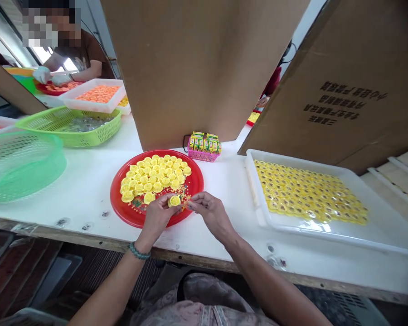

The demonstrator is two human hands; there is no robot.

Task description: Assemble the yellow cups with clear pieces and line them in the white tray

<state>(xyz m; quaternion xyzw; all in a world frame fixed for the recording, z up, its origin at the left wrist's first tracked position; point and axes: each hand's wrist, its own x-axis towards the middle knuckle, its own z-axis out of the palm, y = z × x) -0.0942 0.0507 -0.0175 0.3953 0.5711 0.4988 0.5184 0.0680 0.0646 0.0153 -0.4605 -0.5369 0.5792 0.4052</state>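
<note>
My left hand point(159, 213) is closed on a small round yellow plastic piece point(174, 200), held above the near edge of a round red tray point(123, 216). Beside it, my right hand point(209, 209) is pinched, thumb against fingers, just right of that piece; whatever lies in its fingertips is too small to make out. Many more yellow plastic pieces point(153, 174) are heaped on the tray. Tiny yellow bits point(136, 208) are scattered over the tray's patterned bottom.
At right stands a white tray point(258, 213) of yellow pieces with dark centres. A pink basket point(204, 156) of small boxes sits behind the red tray. Green baskets point(23, 167) lie at left. Cardboard panels point(204, 68) wall the back; beyond, a gloved co-worker point(91, 59) handles orange pieces.
</note>
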